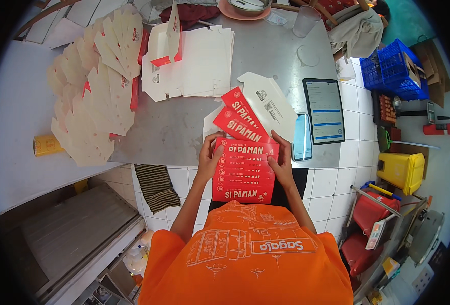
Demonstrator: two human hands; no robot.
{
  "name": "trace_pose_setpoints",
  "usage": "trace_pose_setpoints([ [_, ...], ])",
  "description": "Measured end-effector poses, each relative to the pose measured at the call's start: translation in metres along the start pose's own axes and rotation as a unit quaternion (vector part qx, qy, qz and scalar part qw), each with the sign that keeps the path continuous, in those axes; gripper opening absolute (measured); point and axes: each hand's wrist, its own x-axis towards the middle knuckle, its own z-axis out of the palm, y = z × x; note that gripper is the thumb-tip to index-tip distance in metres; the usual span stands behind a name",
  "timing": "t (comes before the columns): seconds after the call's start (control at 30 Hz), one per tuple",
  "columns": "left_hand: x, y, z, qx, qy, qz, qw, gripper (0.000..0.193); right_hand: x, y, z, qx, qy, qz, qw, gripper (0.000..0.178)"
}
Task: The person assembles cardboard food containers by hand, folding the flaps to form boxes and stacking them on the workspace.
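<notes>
My left hand [210, 156] and my right hand [282, 163] grip the two sides of a stack of red and white food-box cartons [242, 178]. Their red printed panels overlap in steps and hang over the near table edge, toward my body. Both thumbs lie on top of the red panels; the other fingers are partly hidden behind the stack. Just beyond my hands, more red panels [239, 118] fan out at an angle. A flat white carton face [270, 104] with a printed logo spreads to their right on the metal table [184, 127].
White carton blanks [204, 66] lie farther back, with a part-folded box [161, 44] on them. A large heap of cartons [92, 86] covers the left side. To the right are a phone [301, 136], a tablet [324, 109] and a clear cup [306, 21].
</notes>
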Motion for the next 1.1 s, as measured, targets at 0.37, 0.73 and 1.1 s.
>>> trace_pose_setpoints([
  [0.37, 0.001, -0.021, -0.007, 0.016, 0.020, 0.005, 1.000, 0.036, -0.001, 0.003, -0.004, -0.048, 0.026, 0.020, 0.998, 0.042],
  [0.73, 0.002, -0.047, -0.012, -0.166, 0.001, -0.091, 0.982, 0.044, 0.015, -0.016, -0.012, -0.166, -0.006, 0.071, 0.984, 0.045],
  [1.1, 0.007, -0.042, -0.013, -0.104, 0.028, -0.099, 0.989, 0.041, 0.150, -0.084, 0.008, -0.046, -0.170, 0.206, 0.963, 0.053],
])
